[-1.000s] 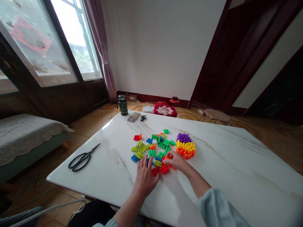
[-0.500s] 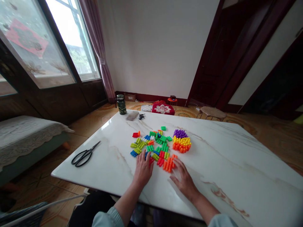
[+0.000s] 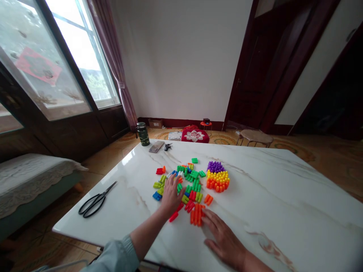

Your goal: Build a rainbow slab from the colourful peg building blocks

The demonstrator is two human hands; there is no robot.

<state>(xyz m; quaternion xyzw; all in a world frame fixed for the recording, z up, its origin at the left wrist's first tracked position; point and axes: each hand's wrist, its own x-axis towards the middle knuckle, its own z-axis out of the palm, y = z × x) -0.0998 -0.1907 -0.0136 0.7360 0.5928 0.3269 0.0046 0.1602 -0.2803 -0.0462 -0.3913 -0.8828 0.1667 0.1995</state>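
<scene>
A loose pile of bullet-shaped plastic building pieces in green, yellow-green, blue, white, red and orange lies mid-table. My left hand (image 3: 171, 193) reaches over its left part, fingers stretched and palm down, hiding some pieces. Close to the front lies an orange block (image 3: 197, 215) of several joined pieces; the fingertips of my right hand (image 3: 222, 235) rest at its right side, fingers extended and thumb apart. A red piece (image 3: 173, 216) sits left of that block. Behind my right hand is a small orange piece (image 3: 208, 199). Farther back stands an assembled purple, yellow and orange cluster (image 3: 217, 176).
Black-handled scissors (image 3: 98, 199) lie on the left of the white marbled table (image 3: 263, 200). Along its far left edge are a camouflage flask (image 3: 143, 134), a phone (image 3: 156, 146) and keys (image 3: 168, 146). A round stool (image 3: 256, 136) stands beyond the table.
My left hand has moved forward over the pile. My right hand and the orange block have come nearer the front edge. A small orange piece now lies apart behind the block.
</scene>
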